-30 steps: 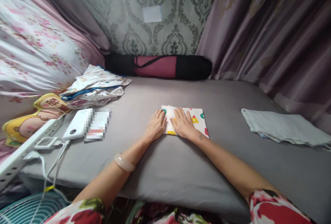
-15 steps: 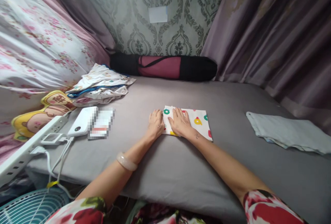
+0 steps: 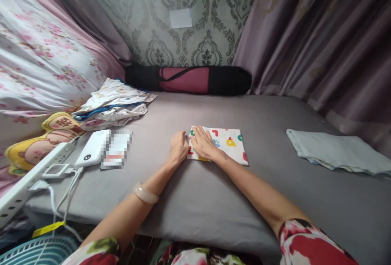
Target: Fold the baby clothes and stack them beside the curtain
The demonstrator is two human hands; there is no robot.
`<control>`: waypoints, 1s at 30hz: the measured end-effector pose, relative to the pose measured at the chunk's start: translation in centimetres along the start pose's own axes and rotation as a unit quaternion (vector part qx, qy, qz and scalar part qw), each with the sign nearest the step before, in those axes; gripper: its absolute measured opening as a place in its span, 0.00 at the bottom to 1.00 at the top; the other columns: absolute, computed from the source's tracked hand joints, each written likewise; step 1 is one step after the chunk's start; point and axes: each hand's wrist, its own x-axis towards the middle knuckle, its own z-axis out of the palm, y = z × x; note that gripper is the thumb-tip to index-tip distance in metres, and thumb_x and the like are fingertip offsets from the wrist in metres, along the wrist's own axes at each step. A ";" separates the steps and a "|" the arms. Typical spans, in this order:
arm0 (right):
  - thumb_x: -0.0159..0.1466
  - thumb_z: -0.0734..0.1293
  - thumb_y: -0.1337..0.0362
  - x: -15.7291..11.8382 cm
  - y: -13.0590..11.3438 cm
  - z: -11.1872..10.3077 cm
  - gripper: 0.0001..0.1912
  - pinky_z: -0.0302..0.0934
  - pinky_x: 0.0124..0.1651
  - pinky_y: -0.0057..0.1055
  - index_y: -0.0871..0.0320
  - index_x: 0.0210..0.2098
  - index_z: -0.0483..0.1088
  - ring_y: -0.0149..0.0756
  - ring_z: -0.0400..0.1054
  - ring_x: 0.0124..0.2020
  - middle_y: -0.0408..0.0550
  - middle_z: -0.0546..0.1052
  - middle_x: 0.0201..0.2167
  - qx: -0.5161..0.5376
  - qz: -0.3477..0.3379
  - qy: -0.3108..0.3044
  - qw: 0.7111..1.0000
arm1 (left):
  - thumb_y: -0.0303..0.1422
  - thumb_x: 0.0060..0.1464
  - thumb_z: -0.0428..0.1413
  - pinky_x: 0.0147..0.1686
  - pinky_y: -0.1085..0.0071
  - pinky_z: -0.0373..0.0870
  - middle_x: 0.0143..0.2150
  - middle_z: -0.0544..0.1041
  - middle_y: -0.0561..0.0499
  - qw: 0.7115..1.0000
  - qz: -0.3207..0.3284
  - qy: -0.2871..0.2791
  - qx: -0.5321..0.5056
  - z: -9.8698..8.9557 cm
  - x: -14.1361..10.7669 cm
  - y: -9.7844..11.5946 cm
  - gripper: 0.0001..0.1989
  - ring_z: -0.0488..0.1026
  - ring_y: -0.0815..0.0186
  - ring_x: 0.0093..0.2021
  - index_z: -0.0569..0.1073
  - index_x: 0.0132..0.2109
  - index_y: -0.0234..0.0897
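Note:
A folded white cloth (image 3: 227, 151) with red, yellow, green and blue prints lies flat on the grey bed sheet. My right hand (image 3: 203, 142) rests palm down on its left part, fingers stretched out and open. Along the cloth's left edge is my left hand (image 3: 179, 147), touching or very close to it. Its fingers are slightly bent over the sheet and look open, with nothing visible in them. A pale bangle (image 3: 146, 194) circles my left wrist.
On the left lie a crumpled pile of clothes (image 3: 114, 104), a yellow plush (image 3: 33, 146), a white device (image 3: 93, 146), a blurred card (image 3: 116, 151) and a power strip (image 3: 36, 177) with cables. A grey folded cloth (image 3: 332, 151) lies right; a black-and-red bag (image 3: 186, 79) lies behind.
My right hand has slid toward the cloth's left edge, uncovering more of the print. My left hand's fingers are more bent. The whole view has shifted slightly.

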 end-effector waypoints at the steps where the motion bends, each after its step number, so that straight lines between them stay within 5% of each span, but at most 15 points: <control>1: 0.71 0.44 0.56 -0.4 0.4 -0.5 0.33 0.31 0.70 0.45 0.67 0.70 0.47 0.41 0.36 0.72 0.54 0.46 0.71 -0.001 0.006 0.011 1.000 | 0.27 0.62 0.42 0.58 0.61 0.63 0.53 0.74 0.40 1.000 -0.001 -0.004 0.006 0.0 0.1 0.0 0.17 0.69 0.59 0.56 0.68 0.54 0.32; 8: 0.70 0.48 0.59 -3.1 3.8 -2.6 0.32 0.30 0.70 0.48 0.70 0.68 0.49 0.44 0.38 0.71 0.58 0.48 0.70 -0.074 0.043 0.062 0.994 | 0.33 0.61 0.47 0.63 0.55 0.57 0.65 0.64 0.38 0.994 0.070 -0.026 0.079 0.4 0.3 4.0 0.22 0.58 0.55 0.66 0.63 0.61 0.33; 13: 0.69 0.48 0.63 -3.7 5.1 -2.1 0.30 0.31 0.70 0.48 0.69 0.68 0.51 0.44 0.40 0.71 0.58 0.50 0.70 -0.125 0.033 0.092 0.987 | 0.32 0.64 0.41 0.67 0.50 0.47 0.69 0.58 0.39 0.980 0.121 -0.079 0.137 2.0 0.1 7.3 0.24 0.49 0.53 0.71 0.60 0.65 0.30; 20: 0.70 0.48 0.62 -3.6 6.2 -0.5 0.30 0.32 0.70 0.45 0.68 0.67 0.55 0.43 0.45 0.70 0.57 0.55 0.69 -0.125 0.037 0.075 0.989 | 0.37 0.67 0.37 0.67 0.51 0.46 0.70 0.57 0.41 0.967 0.123 -0.099 0.199 3.9 -0.1 6.5 0.26 0.49 0.52 0.70 0.59 0.66 0.31; 30: 0.70 0.48 0.60 -4.4 6.3 -1.1 0.30 0.31 0.70 0.46 0.69 0.68 0.51 0.44 0.40 0.71 0.58 0.50 0.70 -0.112 0.079 0.111 0.984 | 0.38 0.66 0.39 0.67 0.51 0.46 0.68 0.59 0.37 0.978 0.136 -0.047 0.154 3.0 0.0 6.4 0.26 0.51 0.52 0.70 0.61 0.65 0.30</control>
